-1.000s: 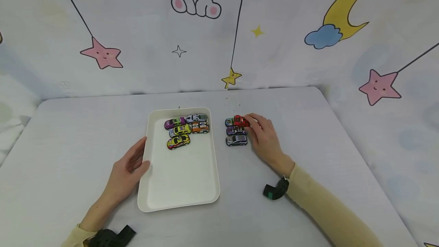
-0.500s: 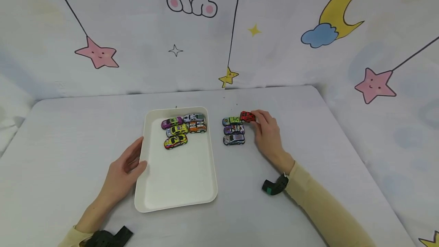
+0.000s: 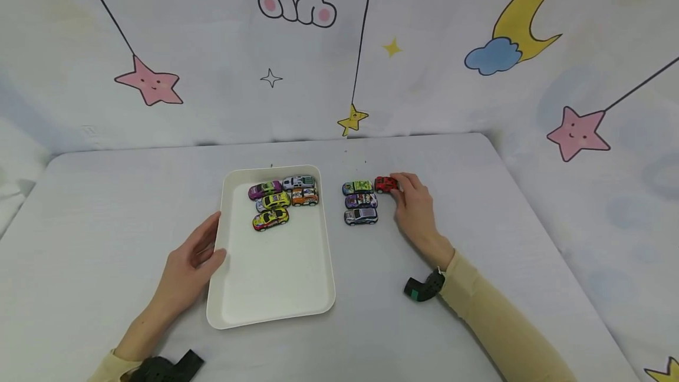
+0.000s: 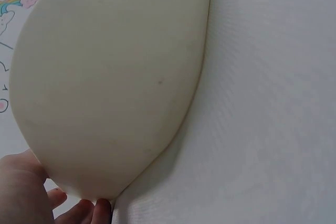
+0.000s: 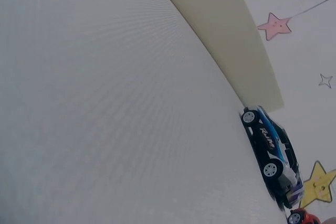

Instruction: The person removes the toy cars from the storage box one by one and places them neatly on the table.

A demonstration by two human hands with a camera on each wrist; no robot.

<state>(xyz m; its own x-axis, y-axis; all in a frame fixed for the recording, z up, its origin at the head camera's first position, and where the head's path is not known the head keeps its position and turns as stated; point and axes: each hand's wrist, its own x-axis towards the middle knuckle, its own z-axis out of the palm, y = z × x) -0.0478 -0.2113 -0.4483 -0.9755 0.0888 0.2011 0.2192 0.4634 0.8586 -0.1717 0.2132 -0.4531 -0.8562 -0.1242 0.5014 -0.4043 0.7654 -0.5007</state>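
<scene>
The scene is carried by a grey table (image 3: 477, 193), backed by a cloth printed with stars, a moon and a bear. On its near middle a white tray (image 3: 276, 287) is set with its long axis running away from the person; five toy cars (image 3: 281, 199) are clustered at its far end, the near part being bare. The tray's left rim is touched by the left hand (image 3: 188, 270), whose fingers are relaxed and laid against the edge rather than closed round it; in the left wrist view only the tray's pale underside and wall are seen, with fingertips at the bottom.

Right of the tray, three cars are lined up in a short column on the table: a green car (image 3: 358, 187), a purple car (image 3: 361, 200) and a silver car (image 3: 361, 216), each lying crosswise.

The red car (image 3: 386, 184) is found just right of the green one, in line with it, its long axis left to right. It is pinched at its right end by the fingertips of the right hand (image 3: 416, 208), so the car lies to the left of the grip, towards the tray. The right hand is far nearer to it than the left.
</scene>
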